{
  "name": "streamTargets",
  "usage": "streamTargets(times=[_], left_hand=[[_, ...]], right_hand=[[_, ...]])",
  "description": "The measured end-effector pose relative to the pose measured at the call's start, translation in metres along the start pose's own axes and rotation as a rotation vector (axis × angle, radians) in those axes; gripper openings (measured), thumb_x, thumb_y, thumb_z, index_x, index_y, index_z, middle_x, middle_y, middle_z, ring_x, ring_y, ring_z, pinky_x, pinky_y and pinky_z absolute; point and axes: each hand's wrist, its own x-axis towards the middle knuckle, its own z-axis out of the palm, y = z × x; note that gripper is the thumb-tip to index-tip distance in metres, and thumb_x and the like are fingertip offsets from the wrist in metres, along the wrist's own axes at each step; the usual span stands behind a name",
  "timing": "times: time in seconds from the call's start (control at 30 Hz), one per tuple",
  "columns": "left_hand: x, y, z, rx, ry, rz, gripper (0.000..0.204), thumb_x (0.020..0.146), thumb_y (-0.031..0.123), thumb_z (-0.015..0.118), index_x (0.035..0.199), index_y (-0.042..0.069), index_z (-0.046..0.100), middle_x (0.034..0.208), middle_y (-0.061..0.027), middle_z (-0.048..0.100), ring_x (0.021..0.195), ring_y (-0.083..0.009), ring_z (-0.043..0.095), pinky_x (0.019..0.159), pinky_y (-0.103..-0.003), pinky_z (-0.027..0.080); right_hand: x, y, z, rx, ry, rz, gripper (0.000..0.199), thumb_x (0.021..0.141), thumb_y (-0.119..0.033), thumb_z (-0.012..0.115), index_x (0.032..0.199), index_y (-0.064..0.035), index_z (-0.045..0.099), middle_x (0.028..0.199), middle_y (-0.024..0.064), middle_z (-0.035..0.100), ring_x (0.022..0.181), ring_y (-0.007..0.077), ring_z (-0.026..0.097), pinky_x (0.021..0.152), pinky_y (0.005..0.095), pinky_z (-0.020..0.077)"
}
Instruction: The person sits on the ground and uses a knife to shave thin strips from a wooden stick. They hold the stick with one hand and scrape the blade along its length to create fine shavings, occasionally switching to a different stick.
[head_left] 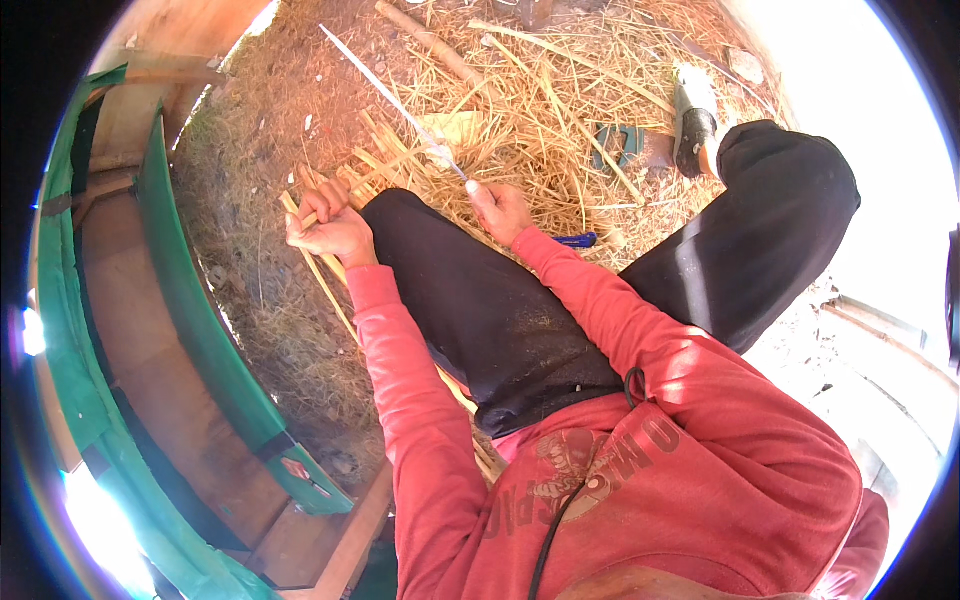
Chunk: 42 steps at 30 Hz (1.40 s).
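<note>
My right hand (pixel 500 209) is closed at the near end of a long, thin, pale shiny blade (pixel 385 92), which points up and to the left. Its handle is hidden in my fist. To the left, beside my knee, my left hand (pixel 334 224) has its fingers curled round a narrow yellowish split-wood strip (pixel 328 290). That strip runs back along my left forearm. Between the hands, past my knee, lie more pale split strips (pixel 380 150), partly under the blade. A small blue-handled tool (pixel 577 240) rests on the ground by my right wrist.
Shavings (pixel 540 185) cover the ground ahead, with a round wooden pole (pixel 440 45) across them. A teal object (pixel 618 146) lies near my right foot (pixel 694 118). On the left stands a wooden frame with green cloth (pixel 185 260); a bright pale wall (pixel 850 120) rises at right.
</note>
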Motion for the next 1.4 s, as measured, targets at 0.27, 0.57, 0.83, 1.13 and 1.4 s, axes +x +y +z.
streamTargets(times=[0.27, 0.57, 0.83, 1.13, 1.4], left_hand=[[-0.008, 0.005, -0.011, -0.024, 0.169, 0.020, 0.051, 0.080, 0.051, 0.041, 0.052, 0.013, 0.022, 0.049, 0.0012, 0.019, 0.050, -0.0116, 0.017, 0.051, -0.028, 0.013], [0.000, 0.018, 0.004, -0.049, 0.264, 0.090, 0.047, 0.087, 0.046, 0.037, 0.057, 0.013, 0.024, 0.053, 0.0005, 0.022, 0.053, -0.0142, 0.023, 0.064, -0.030, 0.031], [0.011, 0.008, 0.063, -0.031, 0.264, 0.039, 0.047, 0.091, 0.038, 0.035, 0.054, 0.011, 0.025, 0.050, 0.0002, 0.021, 0.050, -0.0130, 0.018, 0.051, -0.030, 0.018], [0.013, -0.004, 0.061, 0.035, 0.158, 0.066, 0.045, 0.091, 0.037, 0.034, 0.055, 0.011, 0.024, 0.051, 0.0003, 0.019, 0.053, -0.0134, 0.018, 0.053, -0.030, 0.016], [0.028, -0.008, 0.040, -0.021, 0.186, 0.068, 0.044, 0.090, 0.032, 0.033, 0.053, 0.010, 0.024, 0.049, -0.0001, 0.021, 0.049, -0.0132, 0.017, 0.050, -0.030, 0.015]], right_hand=[[-0.024, 0.045, -0.036, -0.359, -0.248, 0.587, 0.095, 0.079, -0.075, 0.036, 0.122, 0.0093, 0.051, 0.125, 0.0319, 0.049, 0.120, 0.0400, 0.048, 0.101, 0.0419, 0.0356], [-0.017, 0.073, -0.023, -0.646, -0.072, 0.234, 0.077, 0.072, -0.068, 0.055, 0.099, 0.0036, 0.066, 0.089, 0.0261, 0.065, 0.086, 0.0372, 0.064, 0.079, 0.0444, 0.0473], [-0.025, 0.004, -0.034, -0.326, 0.179, 0.119, 0.037, 0.074, -0.031, 0.065, 0.086, 0.0049, 0.064, 0.067, 0.0178, 0.063, 0.058, 0.0288, 0.062, 0.056, 0.0391, 0.0474], [-0.039, -0.026, -0.039, -0.417, 0.171, 0.003, 0.038, 0.075, -0.033, 0.068, 0.082, 0.0038, 0.059, 0.070, 0.0186, 0.061, 0.064, 0.0328, 0.059, 0.062, 0.0422, 0.0457], [-0.037, -0.021, -0.028, -0.462, 0.101, -0.084, 0.038, 0.077, -0.034, 0.069, 0.085, 0.0018, 0.060, 0.072, 0.0208, 0.061, 0.068, 0.0368, 0.059, 0.065, 0.0439, 0.0449]])
